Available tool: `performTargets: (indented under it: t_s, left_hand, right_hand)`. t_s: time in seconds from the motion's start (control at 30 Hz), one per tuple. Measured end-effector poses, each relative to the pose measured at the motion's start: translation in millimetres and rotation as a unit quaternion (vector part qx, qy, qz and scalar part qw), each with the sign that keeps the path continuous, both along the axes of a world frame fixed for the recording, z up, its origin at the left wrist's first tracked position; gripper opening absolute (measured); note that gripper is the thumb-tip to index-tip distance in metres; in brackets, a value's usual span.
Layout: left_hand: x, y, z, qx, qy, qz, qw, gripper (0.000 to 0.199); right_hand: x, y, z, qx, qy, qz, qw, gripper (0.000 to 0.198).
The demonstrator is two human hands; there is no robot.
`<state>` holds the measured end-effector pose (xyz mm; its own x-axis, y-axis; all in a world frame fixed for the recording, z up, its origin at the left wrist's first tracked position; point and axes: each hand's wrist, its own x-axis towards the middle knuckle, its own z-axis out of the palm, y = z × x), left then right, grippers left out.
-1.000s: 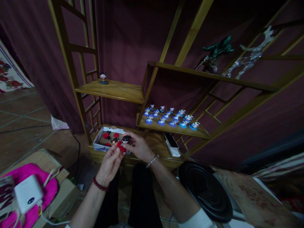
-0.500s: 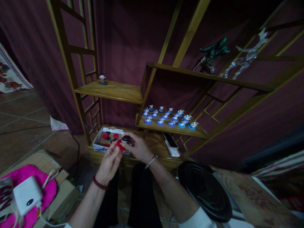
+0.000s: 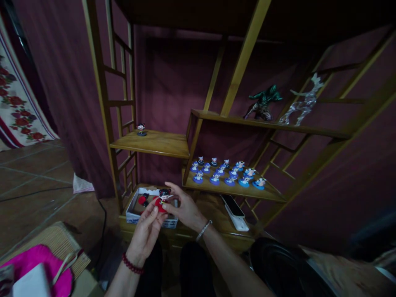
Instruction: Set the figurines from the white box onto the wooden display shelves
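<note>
A small figurine (image 3: 163, 197) with black hair and a red base is held upright between both hands. My left hand (image 3: 147, 228) pinches the red base from the left, thumb on top. From the right, my right hand (image 3: 185, 207) has its thumb against the figurine's lower part, while its index finger stretches out past the head. Just beneath and behind them stands an open shallow box (image 3: 133, 215) holding several red and black pieces, partly hidden by the hands.
Several figurines on purple, blue and black bases stand on the middle shelf (image 3: 266, 193). One figurine (image 3: 141, 129) is on the left shelf. A phone (image 3: 232, 205) lies on a white case below. A green statue (image 3: 265, 102) and a clear deer (image 3: 303, 103) stand higher up.
My view has tilted upward, so the shelves sit lower in the picture. The figurine has turned from lying tilted to upright, and my right index finger has lifted away from its head.
</note>
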<state>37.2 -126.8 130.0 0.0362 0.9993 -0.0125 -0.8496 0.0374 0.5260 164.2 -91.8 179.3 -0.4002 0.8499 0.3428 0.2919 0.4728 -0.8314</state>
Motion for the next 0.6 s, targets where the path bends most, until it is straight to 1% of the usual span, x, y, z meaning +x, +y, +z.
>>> performTargets:
  t_s: [0.13, 0.27, 0.4, 0.47, 0.6]
  left_hand:
    - [-5.1, 5.5, 16.6, 0.012, 0.003, 0.010, 1.000, 0.025]
    - [-9.8, 10.6, 32.7, 0.034, 0.013, 0.016, 0.999, 0.028]
    - [-14.9, 17.0, 43.7, 0.077, 0.027, 0.013, 0.997, 0.032]
    - [-17.5, 19.4, 48.8, 0.082, 0.035, 0.020, 0.996, 0.030]
    - [-21.5, 21.2, 60.0, 0.088, 0.044, 0.036, 0.994, 0.027]
  right_hand:
    - [-3.9, 3.2, 14.5, 0.014, -0.004, -0.002, 1.000, 0.061]
    - [-12.8, 5.6, 27.4, 0.002, 0.028, 0.030, 0.999, 0.064]
    - [-21.4, 11.6, 33.4, 0.019, 0.047, 0.038, 0.998, 0.065]
    - [-24.8, 15.4, 35.2, 0.029, 0.052, 0.032, 0.998, 0.063]
    - [-30.7, 20.0, 41.6, 0.021, 0.053, 0.024, 0.998, 0.058]
